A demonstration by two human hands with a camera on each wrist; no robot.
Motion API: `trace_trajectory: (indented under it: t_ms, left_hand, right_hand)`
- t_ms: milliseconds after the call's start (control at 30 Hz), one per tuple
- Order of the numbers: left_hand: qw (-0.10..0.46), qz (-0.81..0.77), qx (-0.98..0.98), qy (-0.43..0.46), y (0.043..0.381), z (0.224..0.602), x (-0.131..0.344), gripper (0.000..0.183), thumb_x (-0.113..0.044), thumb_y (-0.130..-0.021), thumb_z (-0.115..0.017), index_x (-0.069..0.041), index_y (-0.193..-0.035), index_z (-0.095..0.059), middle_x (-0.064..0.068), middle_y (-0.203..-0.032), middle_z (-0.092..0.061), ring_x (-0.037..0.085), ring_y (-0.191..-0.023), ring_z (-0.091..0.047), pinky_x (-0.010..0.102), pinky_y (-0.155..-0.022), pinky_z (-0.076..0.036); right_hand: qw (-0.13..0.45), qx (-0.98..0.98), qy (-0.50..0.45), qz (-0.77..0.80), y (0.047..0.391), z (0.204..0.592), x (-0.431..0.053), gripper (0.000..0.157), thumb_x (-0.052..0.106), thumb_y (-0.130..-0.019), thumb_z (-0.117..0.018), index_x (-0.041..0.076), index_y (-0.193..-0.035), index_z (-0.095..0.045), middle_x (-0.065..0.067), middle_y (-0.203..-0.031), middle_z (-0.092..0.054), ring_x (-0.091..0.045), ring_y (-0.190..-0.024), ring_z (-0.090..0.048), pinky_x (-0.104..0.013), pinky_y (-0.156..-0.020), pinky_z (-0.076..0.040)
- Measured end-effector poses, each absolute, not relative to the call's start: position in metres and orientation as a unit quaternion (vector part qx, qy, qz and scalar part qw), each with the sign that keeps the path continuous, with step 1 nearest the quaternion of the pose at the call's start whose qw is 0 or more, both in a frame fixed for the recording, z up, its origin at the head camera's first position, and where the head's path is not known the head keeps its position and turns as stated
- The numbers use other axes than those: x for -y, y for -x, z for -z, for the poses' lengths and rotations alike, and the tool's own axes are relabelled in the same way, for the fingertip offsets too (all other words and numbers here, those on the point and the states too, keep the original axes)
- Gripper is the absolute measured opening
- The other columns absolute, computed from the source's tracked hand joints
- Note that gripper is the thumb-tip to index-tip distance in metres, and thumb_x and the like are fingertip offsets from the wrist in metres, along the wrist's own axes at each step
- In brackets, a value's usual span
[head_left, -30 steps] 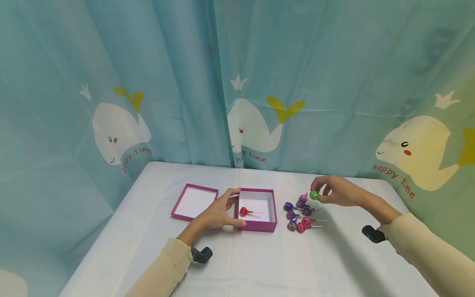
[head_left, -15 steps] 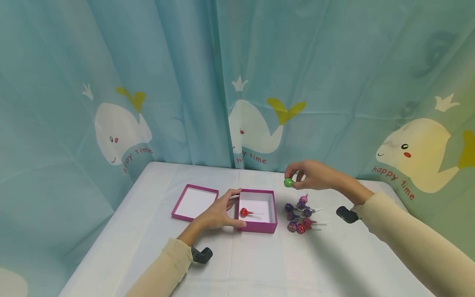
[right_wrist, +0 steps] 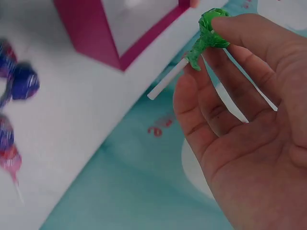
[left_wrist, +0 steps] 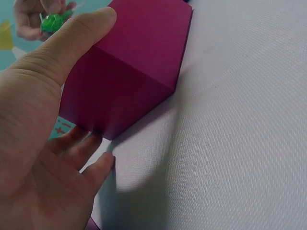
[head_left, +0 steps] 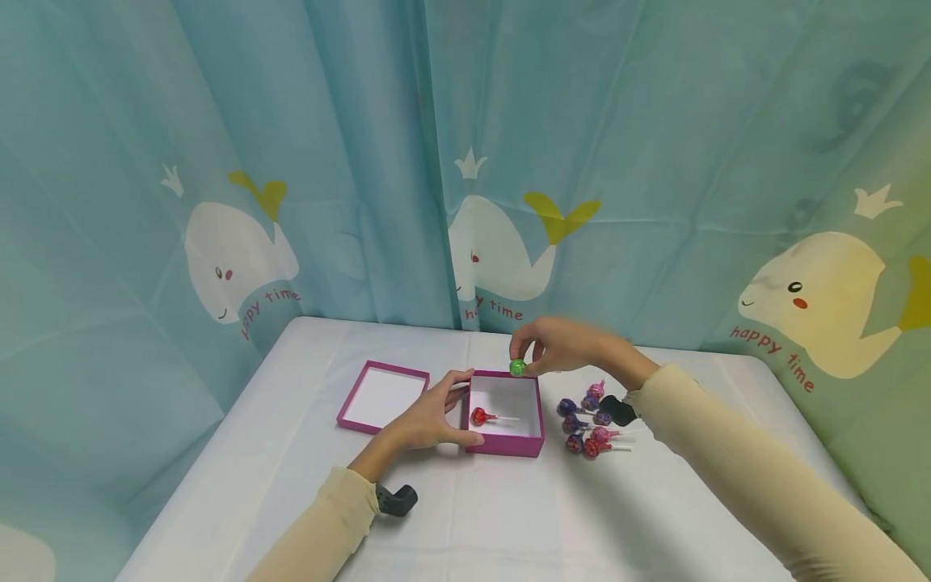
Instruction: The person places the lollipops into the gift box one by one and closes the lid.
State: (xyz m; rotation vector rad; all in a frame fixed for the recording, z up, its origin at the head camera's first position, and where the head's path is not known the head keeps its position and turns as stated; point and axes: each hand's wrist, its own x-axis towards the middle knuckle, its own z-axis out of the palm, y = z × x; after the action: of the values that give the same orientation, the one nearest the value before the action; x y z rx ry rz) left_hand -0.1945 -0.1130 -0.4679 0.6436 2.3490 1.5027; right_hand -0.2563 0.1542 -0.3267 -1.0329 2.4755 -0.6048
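Note:
A magenta box (head_left: pixel 505 444) with a white inside stands uncovered on the table. My left hand (head_left: pixel 429 416) holds its left side, thumb on the front and fingers toward the back, as the left wrist view (left_wrist: pixel 53 139) of that hand also shows. Inside the box lies a red lollipop (head_left: pixel 478 416), its stick pointing right. Above the box's back edge, my right hand (head_left: pixel 556 346) pinches a green lollipop (head_left: pixel 517 368) by its wrapped head. In the right wrist view, the green lollipop's white stick (right_wrist: pixel 168 79) juts out free of the fingers.
Right of the box lies a loose group of purple, pink and red lollipops (head_left: pixel 570 423). The shallow box lid (head_left: pixel 381 396) rests inside up, left of the left hand. A blue curtain (head_left: pixel 364 162) with whale prints hangs behind the white table (head_left: pixel 465 517).
My right hand has carried the green lollipop left, from over the lollipop group to above the box's back edge. My left hand and the box have stayed in place.

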Motion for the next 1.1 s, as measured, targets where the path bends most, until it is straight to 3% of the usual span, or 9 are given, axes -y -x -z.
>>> trace_trajectory:
  t_ms: [167,433,767,1000,1100]
  left_hand:
    - [0.139,-0.527,-0.808,-0.225,0.195,0.469,0.113,0.102,-0.028,-0.077,-0.093,-0.017,-0.157,-0.031,0.007,-0.165,-0.032,0.03,-0.149,-0.038,0.045,-0.119,-0.037]
    - [0.142,-0.53,-0.805,-0.227,0.194,0.467,0.112,0.099,-0.027,-0.078,-0.092,-0.016,-0.156,-0.032,0.005,-0.165,-0.033,0.028,-0.149,-0.038,0.044,-0.119,-0.037]
    - [0.144,-0.52,-0.811,-0.228,0.195,0.468,0.113,0.099,-0.033,-0.078,-0.092,-0.017,-0.155,-0.033,0.003,-0.165,-0.032,0.027,-0.149,-0.038,0.041,-0.119,-0.037]
    - [0.143,-0.543,-0.796,-0.224,0.18,0.444,0.109,0.093,-0.012,-0.079,-0.09,-0.004,-0.153,-0.033,0.015,-0.164,-0.032,0.039,-0.149,-0.036,0.051,-0.12,-0.032]
    - [0.144,-0.54,-0.798,-0.224,0.187,0.454,0.11,0.094,-0.012,-0.079,-0.09,-0.006,-0.154,-0.033,0.013,-0.164,-0.032,0.036,-0.149,-0.036,0.05,-0.121,-0.032]
  right_hand:
    - [0.207,-0.877,0.366,0.231,0.255,0.341,-0.136,0.016,0.006,-0.089,-0.079,0.015,-0.099,-0.071,0.003,-0.1,-0.072,-0.018,-0.078,-0.065,-0.027,-0.062,-0.057]
    - [0.206,-0.882,0.353,0.232,0.25,0.363,-0.118,0.016,0.003,-0.088,-0.078,0.014,-0.096,-0.071,0.003,-0.099,-0.072,-0.017,-0.083,-0.065,-0.025,-0.073,-0.061]
    - [0.215,-0.881,0.36,0.218,0.248,0.387,-0.109,0.018,0.0,-0.085,-0.08,0.012,-0.095,-0.072,0.004,-0.094,-0.07,-0.014,-0.083,-0.062,-0.024,-0.072,-0.06]
    - [0.212,-0.879,0.368,0.217,0.246,0.394,-0.102,0.017,0.001,-0.086,-0.081,0.01,-0.096,-0.072,0.002,-0.094,-0.072,-0.012,-0.082,-0.062,-0.023,-0.071,-0.058]
    - [0.2,-0.877,0.379,0.216,0.246,0.395,-0.101,0.016,0.001,-0.086,-0.081,0.009,-0.096,-0.072,0.002,-0.094,-0.072,-0.016,-0.086,-0.066,-0.025,-0.078,-0.058]
